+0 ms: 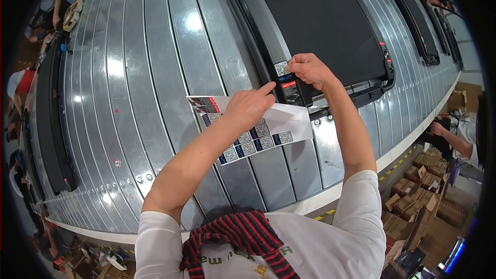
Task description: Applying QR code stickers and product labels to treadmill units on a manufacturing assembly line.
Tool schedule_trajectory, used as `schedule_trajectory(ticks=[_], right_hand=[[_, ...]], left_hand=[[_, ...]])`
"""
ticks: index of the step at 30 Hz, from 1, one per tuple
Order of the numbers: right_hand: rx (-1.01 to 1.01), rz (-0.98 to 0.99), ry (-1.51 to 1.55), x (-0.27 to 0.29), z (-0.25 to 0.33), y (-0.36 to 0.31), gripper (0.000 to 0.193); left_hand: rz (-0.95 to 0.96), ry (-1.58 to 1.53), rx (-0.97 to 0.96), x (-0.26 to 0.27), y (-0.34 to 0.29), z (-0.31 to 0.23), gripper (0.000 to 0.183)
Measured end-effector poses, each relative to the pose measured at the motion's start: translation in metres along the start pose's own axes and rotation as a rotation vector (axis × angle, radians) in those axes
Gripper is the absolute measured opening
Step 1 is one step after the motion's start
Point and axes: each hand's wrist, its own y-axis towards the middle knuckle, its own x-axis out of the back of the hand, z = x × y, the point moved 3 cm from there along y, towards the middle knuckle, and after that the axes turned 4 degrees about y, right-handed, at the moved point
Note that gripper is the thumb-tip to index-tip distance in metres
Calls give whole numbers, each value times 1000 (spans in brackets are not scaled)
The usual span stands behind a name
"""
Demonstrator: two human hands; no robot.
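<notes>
A black treadmill (315, 15) lies on a slatted metal surface in front of me. At the near left corner of its frame, my right hand (311, 71) pinches the edge of a black-and-white QR code sticker (281, 68) lying against the frame. My left hand (248, 107) has its index finger stretched toward the frame's edge, just left of the sticker. Its other fingers are curled over a white sheet of labels (294, 119), which hangs in front of the frame; their grip is partly hidden. A red-and-black label (290, 92) sits below the sticker.
The slatted metal surface (134, 62) stretches left and right. More dark treadmill frames stand on it at the far left (49, 119) and upper right (408, 15). Cardboard boxes (421, 181) fill the lower right. Other people work along both sides, one arm (454, 139) at right.
</notes>
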Motion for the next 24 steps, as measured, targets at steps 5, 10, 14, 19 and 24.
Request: schedule_trajectory(ticks=[5,10,14,19,24], right_hand=[[-9,-6,-28,-1,2,-4,10],[-10,-1,-33,-2,3,-4,10],[0,-10,-18,-1,1,0,12],[48,-66,-97,-4,-6,1,12],[337,-209,-318,-6,-6,-13,15]], left_hand=[[-17,8,-24,-1,-1,2,5],[18,1,-26,0,2,2,5],[31,15,-61,2,13,1,6],[95,44,-69,-3,18,1,6],[119,138,-61,-5,14,-6,5]])
